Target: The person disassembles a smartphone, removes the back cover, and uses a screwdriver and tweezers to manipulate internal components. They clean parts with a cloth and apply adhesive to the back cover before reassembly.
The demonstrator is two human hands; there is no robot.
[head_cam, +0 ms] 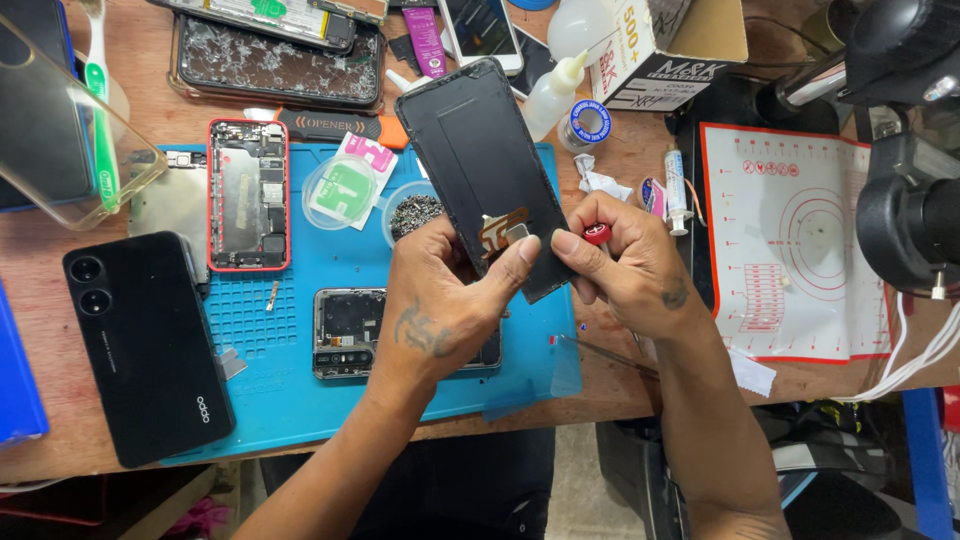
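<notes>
My left hand (445, 300) grips a black phone screen panel (475, 150), held tilted above the blue work mat (300, 390), with my thumb pressing near its orange flex cable (500, 232). My right hand (625, 265) is closed around a small tool with a red cap (597, 233), right beside the panel's lower edge. Under my left hand lies an opened phone frame (345, 335) on the mat.
A black phone back cover (145, 345) lies at left, beside a red-framed opened phone (247, 195). A cracked screen (275, 60), glue bottle (553, 92), tape roll (589, 123), syringe (676, 190), tweezers (605, 357), a dish of screws (412, 212) and a white-red mat (790, 240) surround the workspace. A microscope (905, 130) stands at right.
</notes>
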